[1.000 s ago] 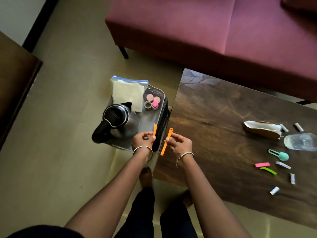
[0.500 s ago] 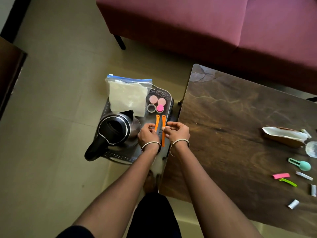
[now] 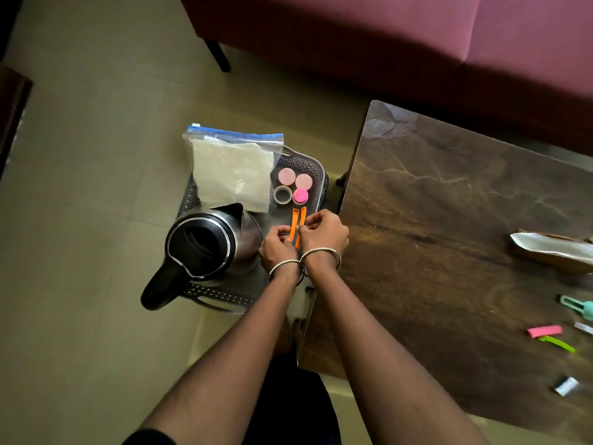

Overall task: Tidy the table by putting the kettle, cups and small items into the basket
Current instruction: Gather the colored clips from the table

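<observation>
Placement of the two orange clips (image 3: 293,224) is the step in hand. The left hand (image 3: 278,245) and right hand (image 3: 322,234) each pinch one, side by side, low over the basket (image 3: 301,163) and just beside the kettle (image 3: 205,242) standing in it. Next, I judge, both must let go, then reach across the bench (image 3: 449,236) for the pink clip (image 3: 544,331), green clip (image 3: 556,344) and teal scoop (image 3: 577,306). No writing is legible.

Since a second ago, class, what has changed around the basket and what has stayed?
The left hand and right hand brought their two orange strips together, side by side, over the basket; each grip still holds. The kettle, zip bag and small cups stayed put.
</observation>
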### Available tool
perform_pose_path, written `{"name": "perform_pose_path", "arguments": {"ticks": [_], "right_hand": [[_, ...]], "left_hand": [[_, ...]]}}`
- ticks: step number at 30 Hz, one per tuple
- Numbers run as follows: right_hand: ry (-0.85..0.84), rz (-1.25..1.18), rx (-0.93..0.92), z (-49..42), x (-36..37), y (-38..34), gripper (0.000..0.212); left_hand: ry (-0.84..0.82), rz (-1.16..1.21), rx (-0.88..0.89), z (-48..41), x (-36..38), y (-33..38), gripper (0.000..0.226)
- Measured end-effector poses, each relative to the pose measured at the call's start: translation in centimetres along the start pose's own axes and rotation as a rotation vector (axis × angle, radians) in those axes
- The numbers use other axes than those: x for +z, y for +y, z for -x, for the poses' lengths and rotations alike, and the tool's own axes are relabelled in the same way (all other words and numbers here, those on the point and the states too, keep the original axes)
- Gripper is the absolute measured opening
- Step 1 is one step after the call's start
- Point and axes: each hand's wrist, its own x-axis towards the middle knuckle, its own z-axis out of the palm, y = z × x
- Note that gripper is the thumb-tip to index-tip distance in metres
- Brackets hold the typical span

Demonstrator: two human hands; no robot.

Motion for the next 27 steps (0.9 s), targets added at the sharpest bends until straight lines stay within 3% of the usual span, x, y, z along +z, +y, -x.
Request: {"name": "perform_pose_path", "arguments": {"ticks": [16,27], "right_hand": [[-0.007,-0.248,-0.081,1.5,-1.7,5.3,0.004],[-0.040,-0.306,-0.045,3.1,-3.0,8.0,0.002]], "left_hand": [[-0.058,-0.111,0.062,-0.7,0.6,-1.9,0.032],[-0.021,0.010,0.067,0.7,0.0,-2.3,0.045]]}}
